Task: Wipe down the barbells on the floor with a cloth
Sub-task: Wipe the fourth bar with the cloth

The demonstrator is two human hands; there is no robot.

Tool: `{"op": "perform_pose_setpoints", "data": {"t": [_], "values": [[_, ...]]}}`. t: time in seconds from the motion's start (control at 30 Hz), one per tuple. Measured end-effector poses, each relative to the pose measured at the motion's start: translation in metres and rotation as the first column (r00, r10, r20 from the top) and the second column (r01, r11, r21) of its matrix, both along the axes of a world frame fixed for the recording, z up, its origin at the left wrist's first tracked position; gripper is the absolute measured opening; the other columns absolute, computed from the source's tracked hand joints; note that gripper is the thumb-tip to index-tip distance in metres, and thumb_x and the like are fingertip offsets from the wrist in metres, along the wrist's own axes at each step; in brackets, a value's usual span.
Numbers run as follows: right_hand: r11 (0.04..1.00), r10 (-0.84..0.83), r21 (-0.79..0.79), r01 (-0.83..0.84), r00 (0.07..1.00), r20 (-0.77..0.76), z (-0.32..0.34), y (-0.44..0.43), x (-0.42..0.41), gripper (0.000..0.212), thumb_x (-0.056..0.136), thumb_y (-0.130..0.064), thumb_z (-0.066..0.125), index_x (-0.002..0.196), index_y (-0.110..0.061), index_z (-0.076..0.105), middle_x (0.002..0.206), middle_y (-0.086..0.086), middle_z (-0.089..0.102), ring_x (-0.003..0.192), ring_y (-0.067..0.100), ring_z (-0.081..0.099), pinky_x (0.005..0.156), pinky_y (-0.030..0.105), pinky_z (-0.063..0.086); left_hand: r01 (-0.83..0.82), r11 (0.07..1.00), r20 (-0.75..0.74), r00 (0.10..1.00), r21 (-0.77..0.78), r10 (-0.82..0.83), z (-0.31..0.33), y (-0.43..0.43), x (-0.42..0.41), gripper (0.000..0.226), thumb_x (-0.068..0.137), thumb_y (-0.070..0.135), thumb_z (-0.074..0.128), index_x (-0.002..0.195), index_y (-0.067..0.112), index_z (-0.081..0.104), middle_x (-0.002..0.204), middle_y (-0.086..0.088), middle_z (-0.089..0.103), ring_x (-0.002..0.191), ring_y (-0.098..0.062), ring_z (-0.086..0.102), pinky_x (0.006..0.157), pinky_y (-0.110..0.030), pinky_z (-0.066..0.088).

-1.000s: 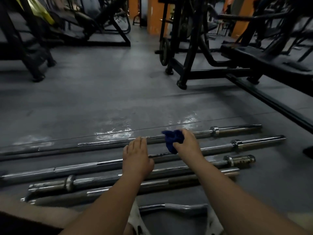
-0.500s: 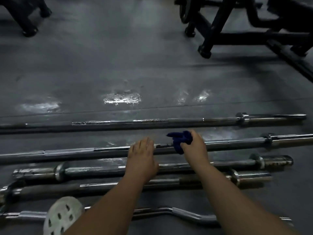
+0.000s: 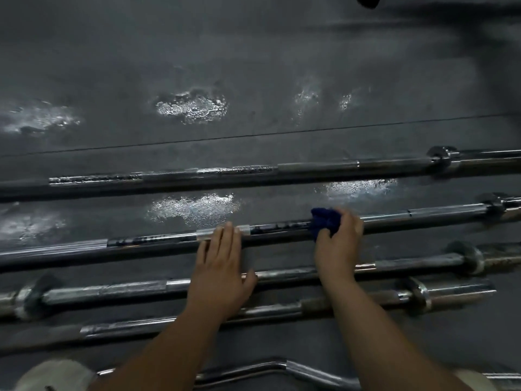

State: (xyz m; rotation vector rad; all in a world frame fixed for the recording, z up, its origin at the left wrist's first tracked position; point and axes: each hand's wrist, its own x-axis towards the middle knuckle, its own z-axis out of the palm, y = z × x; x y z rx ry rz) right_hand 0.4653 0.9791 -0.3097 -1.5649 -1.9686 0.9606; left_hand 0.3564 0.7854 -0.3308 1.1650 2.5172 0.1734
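Note:
Several chrome barbells lie side by side on the dark rubber floor. My right hand (image 3: 337, 244) grips a dark blue cloth (image 3: 324, 221) and presses it onto the second barbell from the far side (image 3: 423, 217). My left hand (image 3: 218, 266) lies flat with straight fingers, its fingertips on the same bar to the left of the cloth. The farthest barbell (image 3: 310, 167) lies beyond both hands. Two shorter bars, one (image 3: 107, 290) and the other (image 3: 451, 293), lie under my forearms. A curl bar (image 3: 282, 369) lies nearest to me.
Wet, shiny patches (image 3: 194, 107) mark the floor beyond and between the bars. A white perforated clog (image 3: 56, 375) shows at the bottom left. A dark machine foot (image 3: 369, 0) sits at the top edge, with its shadowed frame to the right.
The view has tilted down and closer to the bars, and the gym machines have left the frame. My right hand with the cloth went from the farthest bar to the second one.

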Motion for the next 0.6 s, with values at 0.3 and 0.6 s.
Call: {"op": "perform_pose_setpoints", "data": {"t": [0.3, 0.6], "values": [[0.997, -0.067, 0.042, 0.061, 0.987, 0.145, -0.014, 0.016, -0.010, 0.043, 0.080, -0.001, 0.051, 0.120, -0.012, 0.060, 0.126, 0.011, 0.058, 0.109, 0.033, 0.051, 0.097, 0.035, 0.040, -0.028, 0.999, -0.069, 0.997, 0.027, 0.030, -0.001, 0.003, -0.006, 0.075, 0.088, 0.052, 0.033, 0.151, 0.012, 0.038, 0.161, -0.006, 0.030, 0.149, -0.022, 0.026, 0.116, -0.047, 0.020], [0.969, 0.152, 0.121, -0.218, 0.901, 0.405, -0.026, -0.009, -0.006, 0.052, 0.076, -0.001, 0.049, 0.124, -0.016, 0.066, 0.130, 0.002, 0.062, 0.101, 0.033, 0.052, 0.090, 0.036, 0.044, -0.057, 0.998, -0.064, 0.996, 0.028, 0.058, 0.002, 0.002, 0.001, 0.074, 0.086, 0.048, 0.036, 0.149, 0.011, 0.042, 0.159, -0.006, 0.034, 0.148, -0.022, 0.028, 0.116, -0.050, 0.024]]}}
